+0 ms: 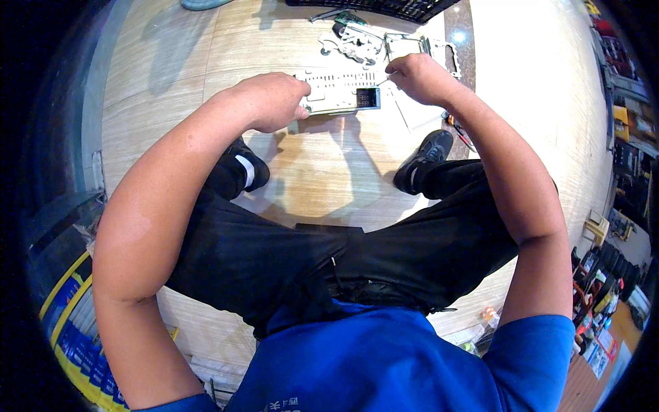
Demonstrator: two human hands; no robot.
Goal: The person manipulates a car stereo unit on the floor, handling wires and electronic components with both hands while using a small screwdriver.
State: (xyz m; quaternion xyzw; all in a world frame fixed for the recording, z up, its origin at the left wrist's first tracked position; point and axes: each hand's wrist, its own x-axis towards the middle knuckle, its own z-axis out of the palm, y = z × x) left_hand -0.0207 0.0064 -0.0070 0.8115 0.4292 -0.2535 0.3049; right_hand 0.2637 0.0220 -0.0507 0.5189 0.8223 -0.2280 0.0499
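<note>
My left hand (278, 99) grips the left end of a flat, pale metal device housing (333, 97) with rows of slots and a dark square opening at its right, lying on the floor. Above the housing's right end, my right hand (419, 79) is closed on a thin metal tool (384, 80), whose tip is too small to make out. White plastic and metal parts (347, 44) with a bit of green board lie just beyond, beside a thin pale frame (453, 58). A red-and-black handled hand tool (463, 137) lies to the right, partly behind my right forearm.
A black slatted crate (371, 7) stands at the top. My shoes (429, 151) are either side of the work on the tiled floor (178, 103). Yellow-edged racking (68, 295) is at lower left; several tools and boxes (597, 288) line the right side.
</note>
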